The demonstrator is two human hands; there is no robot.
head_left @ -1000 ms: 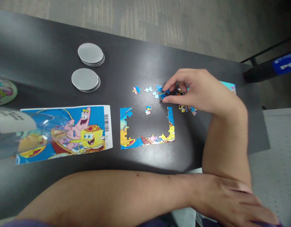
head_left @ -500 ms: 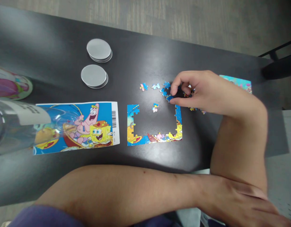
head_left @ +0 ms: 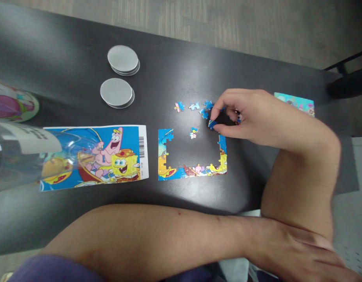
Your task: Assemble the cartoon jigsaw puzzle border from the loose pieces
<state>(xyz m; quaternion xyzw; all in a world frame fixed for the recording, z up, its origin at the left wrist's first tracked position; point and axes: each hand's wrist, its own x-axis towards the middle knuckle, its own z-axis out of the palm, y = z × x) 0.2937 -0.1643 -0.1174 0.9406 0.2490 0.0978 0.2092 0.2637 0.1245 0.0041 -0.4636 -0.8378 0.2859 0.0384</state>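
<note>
My right hand pinches a blue puzzle piece between thumb and index finger, just above the upper right corner of a partly joined jigsaw frame. Its left side, bottom and part of the right side are joined. Inside the frame lies one loose puzzle piece. Several more loose pieces lie above it, beside my fingertips, and others are partly hidden under the hand. Low at the right, my left hand rests by my right elbow with fingers stretched out, their tips beyond the frame edge; nothing shows in it.
Left of the puzzle lies a printed cartoon picture sheet, partly behind a clear plastic bottle. Stacked grey discs stand farther back. A colourful can-like container is at the far left, and a turquoise card at the right.
My right hand has shifted slightly down with the pinched piece and now covers loose pieces that showed beneath it. My left hand has stayed still.
</note>
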